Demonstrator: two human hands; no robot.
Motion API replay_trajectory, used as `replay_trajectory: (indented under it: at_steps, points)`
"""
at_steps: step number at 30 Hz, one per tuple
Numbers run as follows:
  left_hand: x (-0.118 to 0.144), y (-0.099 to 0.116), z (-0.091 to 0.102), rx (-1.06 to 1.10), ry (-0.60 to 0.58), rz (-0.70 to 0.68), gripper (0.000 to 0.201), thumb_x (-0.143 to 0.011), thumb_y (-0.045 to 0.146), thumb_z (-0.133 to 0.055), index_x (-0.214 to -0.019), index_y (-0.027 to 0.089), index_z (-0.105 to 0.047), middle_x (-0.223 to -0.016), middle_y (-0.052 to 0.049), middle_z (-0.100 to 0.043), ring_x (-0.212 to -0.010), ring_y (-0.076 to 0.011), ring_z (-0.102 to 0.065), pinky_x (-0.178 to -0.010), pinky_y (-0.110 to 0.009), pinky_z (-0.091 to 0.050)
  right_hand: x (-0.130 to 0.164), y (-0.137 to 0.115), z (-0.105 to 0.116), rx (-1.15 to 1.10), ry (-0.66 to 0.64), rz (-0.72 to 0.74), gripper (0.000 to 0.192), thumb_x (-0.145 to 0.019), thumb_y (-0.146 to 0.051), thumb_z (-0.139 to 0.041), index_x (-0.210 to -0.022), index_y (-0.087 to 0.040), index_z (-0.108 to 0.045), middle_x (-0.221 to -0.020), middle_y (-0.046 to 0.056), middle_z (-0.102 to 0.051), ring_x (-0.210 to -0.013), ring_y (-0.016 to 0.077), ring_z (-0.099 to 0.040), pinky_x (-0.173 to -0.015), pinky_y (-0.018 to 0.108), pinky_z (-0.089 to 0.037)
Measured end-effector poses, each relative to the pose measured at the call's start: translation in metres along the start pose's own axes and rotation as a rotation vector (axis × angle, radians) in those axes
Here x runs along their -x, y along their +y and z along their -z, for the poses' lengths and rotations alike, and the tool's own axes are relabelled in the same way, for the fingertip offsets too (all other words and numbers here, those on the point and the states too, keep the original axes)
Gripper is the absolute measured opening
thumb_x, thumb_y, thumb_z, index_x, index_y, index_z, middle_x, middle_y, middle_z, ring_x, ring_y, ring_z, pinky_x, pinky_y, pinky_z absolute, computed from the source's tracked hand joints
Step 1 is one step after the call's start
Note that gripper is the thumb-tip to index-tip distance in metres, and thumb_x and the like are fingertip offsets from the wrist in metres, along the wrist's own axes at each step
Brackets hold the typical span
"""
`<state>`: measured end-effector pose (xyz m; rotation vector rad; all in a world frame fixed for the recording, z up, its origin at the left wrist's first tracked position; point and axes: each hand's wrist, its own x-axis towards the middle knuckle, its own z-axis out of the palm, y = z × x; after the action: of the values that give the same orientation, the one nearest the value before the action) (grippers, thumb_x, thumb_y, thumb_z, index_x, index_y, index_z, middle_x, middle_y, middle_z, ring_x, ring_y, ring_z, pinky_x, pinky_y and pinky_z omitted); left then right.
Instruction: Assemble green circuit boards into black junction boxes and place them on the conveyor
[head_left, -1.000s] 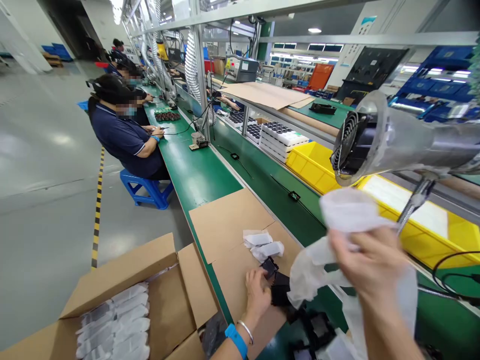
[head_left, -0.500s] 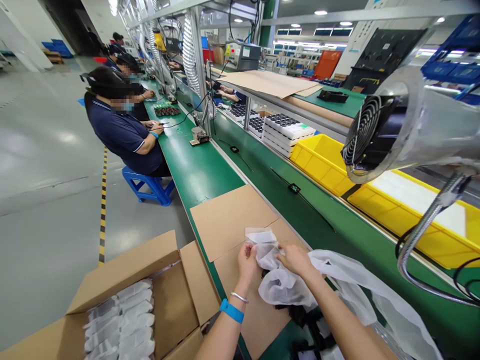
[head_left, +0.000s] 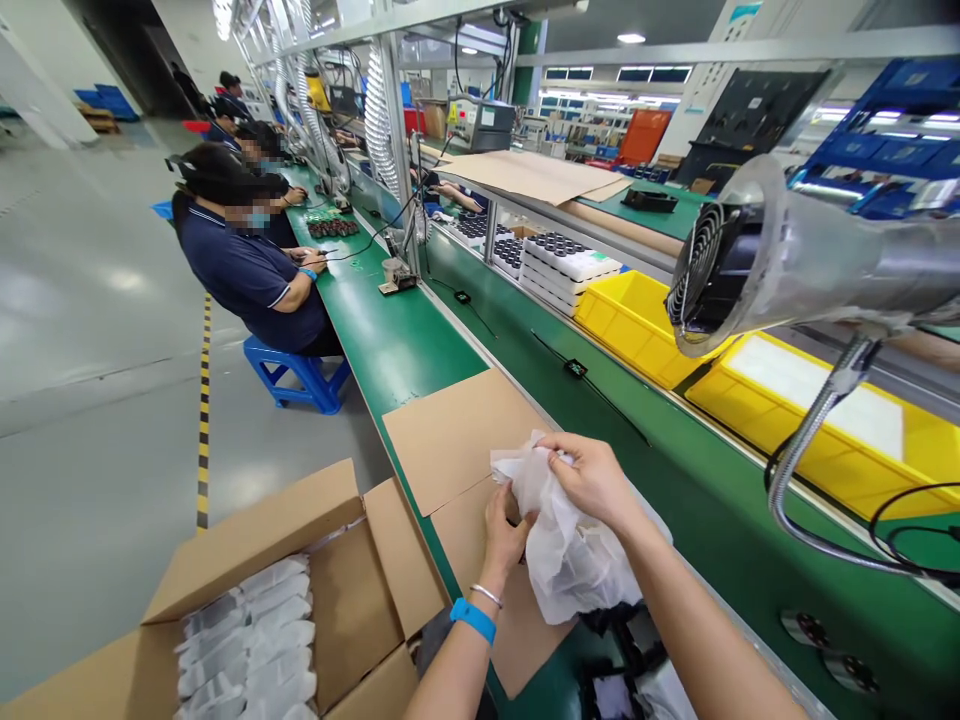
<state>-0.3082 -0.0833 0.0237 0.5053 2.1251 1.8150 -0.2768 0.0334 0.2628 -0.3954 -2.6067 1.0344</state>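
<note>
Both of my hands hold a bundle of white foam wrapping [head_left: 559, 545] over the cardboard sheet [head_left: 450, 440] on the green bench. My left hand [head_left: 504, 530], with a blue wristband and a thin bracelet, grips the bundle's left side from below. My right hand [head_left: 592, 478] pinches its top edge. Black parts [head_left: 626, 645] lie on the bench just under and behind the bundle, partly hidden by it.
An open carton [head_left: 330, 560] of white-wrapped packs stands at my lower left. A metal fan [head_left: 739, 270] on a flexible stalk hangs at right, above yellow bins [head_left: 637, 320]. A green conveyor [head_left: 570, 400] runs past. Seated co-workers [head_left: 247, 270] work further up the bench.
A second ago my right hand held the wrapping high near the fan and my left touched a black part. Both hands have since come together and gathered the wrapping into a bundle.
</note>
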Motion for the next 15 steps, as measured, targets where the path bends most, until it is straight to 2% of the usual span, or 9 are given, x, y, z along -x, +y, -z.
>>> replay_trajectory:
  at_steps: [4,9,11,13,14,15]
  points:
    - [-0.001,-0.002,-0.006,-0.085,-0.036,-0.005,0.042,-0.090,0.037,-0.062,-0.127,0.020,-0.054,-0.134,-0.011,-0.052,-0.126,-0.0290,-0.047,-0.107,-0.055,-0.034,0.009,-0.021,0.040,-0.035,0.192,-0.015,0.019,-0.083,-0.028,-0.051,-0.085,-0.019,-0.068,-0.086,0.001,-0.070,-0.076,0.0165,-0.063,-0.067,0.025,-0.045]
    - [0.005,-0.002,-0.012,-0.149,-0.077,0.036,0.037,-0.092,0.035,-0.059,-0.125,0.019,-0.055,-0.132,-0.010,-0.052,-0.122,-0.0280,-0.049,-0.104,-0.054,-0.038,0.024,-0.031,0.082,-0.158,0.626,-0.077,0.007,-0.075,-0.024,-0.059,-0.073,-0.018,-0.063,-0.065,-0.001,-0.057,-0.053,0.0124,-0.046,-0.047,0.024,-0.034]
    - [0.006,-0.002,-0.013,-0.149,-0.090,0.065,0.036,-0.092,0.034,-0.059,-0.124,0.018,-0.056,-0.130,-0.010,-0.054,-0.120,-0.0273,-0.051,-0.102,-0.053,-0.040,0.027,-0.031,0.091,-0.240,0.812,0.023,0.011,-0.077,-0.024,-0.055,-0.069,-0.019,-0.059,-0.062,-0.001,-0.052,-0.051,0.0130,-0.043,-0.046,0.025,-0.032]
    - [0.006,-0.002,-0.013,-0.132,-0.102,0.102,0.033,-0.092,0.034,-0.059,-0.121,0.017,-0.057,-0.127,-0.010,-0.055,-0.116,-0.0261,-0.054,-0.099,-0.051,-0.043,0.025,-0.027,0.090,-0.128,0.945,0.157,0.019,-0.077,-0.026,-0.058,-0.060,-0.019,-0.052,-0.065,0.001,-0.052,-0.058,0.0152,-0.048,-0.052,0.028,-0.037]
    - [0.005,-0.003,-0.012,-0.117,-0.105,0.125,0.032,-0.092,0.034,-0.059,-0.119,0.017,-0.058,-0.125,-0.010,-0.056,-0.114,-0.0255,-0.055,-0.098,-0.050,-0.045,0.020,-0.023,0.084,0.031,0.903,0.163,0.024,-0.078,-0.026,-0.059,-0.057,-0.019,-0.049,-0.071,0.004,-0.055,-0.065,0.0170,-0.052,-0.059,0.030,-0.041]
    - [0.003,-0.004,-0.011,-0.098,-0.103,0.151,0.031,-0.092,0.034,-0.059,-0.118,0.017,-0.058,-0.124,-0.009,-0.057,-0.112,-0.0248,-0.056,-0.096,-0.049,-0.046,0.013,-0.017,0.074,0.226,0.757,0.118,0.025,-0.080,-0.025,-0.059,-0.058,-0.019,-0.048,-0.081,0.007,-0.058,-0.075,0.0187,-0.055,-0.066,0.031,-0.043]
